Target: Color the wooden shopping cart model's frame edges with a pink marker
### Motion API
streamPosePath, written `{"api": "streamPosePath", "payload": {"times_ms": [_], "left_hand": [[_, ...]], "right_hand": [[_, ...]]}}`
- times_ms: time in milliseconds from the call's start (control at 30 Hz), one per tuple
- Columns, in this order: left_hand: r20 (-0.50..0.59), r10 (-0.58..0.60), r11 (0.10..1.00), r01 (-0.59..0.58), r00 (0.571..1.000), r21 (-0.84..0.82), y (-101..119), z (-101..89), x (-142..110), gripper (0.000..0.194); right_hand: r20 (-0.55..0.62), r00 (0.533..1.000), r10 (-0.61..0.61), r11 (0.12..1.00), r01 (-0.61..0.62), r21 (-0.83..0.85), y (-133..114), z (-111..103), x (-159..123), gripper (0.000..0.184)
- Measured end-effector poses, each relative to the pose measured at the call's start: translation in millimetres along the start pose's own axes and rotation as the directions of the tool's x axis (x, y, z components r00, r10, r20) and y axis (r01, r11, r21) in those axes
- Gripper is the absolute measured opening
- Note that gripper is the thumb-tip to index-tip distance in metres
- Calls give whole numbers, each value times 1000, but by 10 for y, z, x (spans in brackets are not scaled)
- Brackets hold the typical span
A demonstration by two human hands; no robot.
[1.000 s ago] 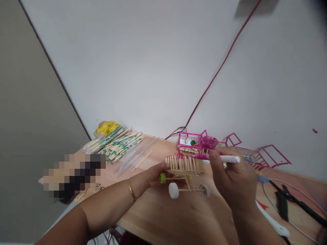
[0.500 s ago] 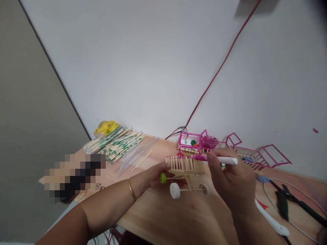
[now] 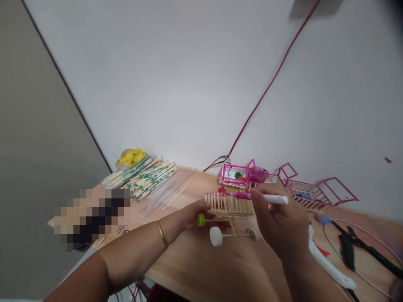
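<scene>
My left hand (image 3: 194,214) is closed on the left end of a small cart made of wooden sticks (image 3: 231,204). The cart has a slatted top, a lime green wheel (image 3: 201,219) and a white wheel (image 3: 215,236) on stick axles. In my right hand (image 3: 280,222) is a marker (image 3: 267,198) with a white barrel and a pink front part, held like a pen. Its tip points left and lies at the top edge of the slats, where a pink line shows. Part of my left hand's fingers is hidden behind the cart.
Behind the cart stand pink-edged stick models (image 3: 234,174) and a pink basket-like piece (image 3: 258,175). Wrapped chopsticks (image 3: 154,178) and a yellow packet (image 3: 131,158) lie at left. On the right are a white-handled tool (image 3: 335,268), black-handled pliers (image 3: 355,243) and a cable. A wall rises behind.
My right hand and the marker have moved slightly left along the cart's top edge. My left hand and the cart stay nearly in place.
</scene>
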State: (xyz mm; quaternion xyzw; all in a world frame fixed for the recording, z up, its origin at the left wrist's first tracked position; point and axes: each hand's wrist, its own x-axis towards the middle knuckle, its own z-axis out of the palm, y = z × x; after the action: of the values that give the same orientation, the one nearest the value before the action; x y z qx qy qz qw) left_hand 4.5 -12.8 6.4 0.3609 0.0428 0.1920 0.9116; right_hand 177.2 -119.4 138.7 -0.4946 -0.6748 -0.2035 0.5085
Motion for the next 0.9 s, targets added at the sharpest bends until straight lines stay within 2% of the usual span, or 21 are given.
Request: {"api": "streamPosePath", "payload": {"times_ms": [267,900], "left_hand": [[-15,15,1000,-15,1000,28,-16,16,19,63],[-7,-10,998,10,1000,54,-14,7,21,67]], "right_hand": [[-2,1000,3,999,-3,-43,13,4,-10,18],[20,1000,-17,998,16,65,-15,31,1,12]]}}
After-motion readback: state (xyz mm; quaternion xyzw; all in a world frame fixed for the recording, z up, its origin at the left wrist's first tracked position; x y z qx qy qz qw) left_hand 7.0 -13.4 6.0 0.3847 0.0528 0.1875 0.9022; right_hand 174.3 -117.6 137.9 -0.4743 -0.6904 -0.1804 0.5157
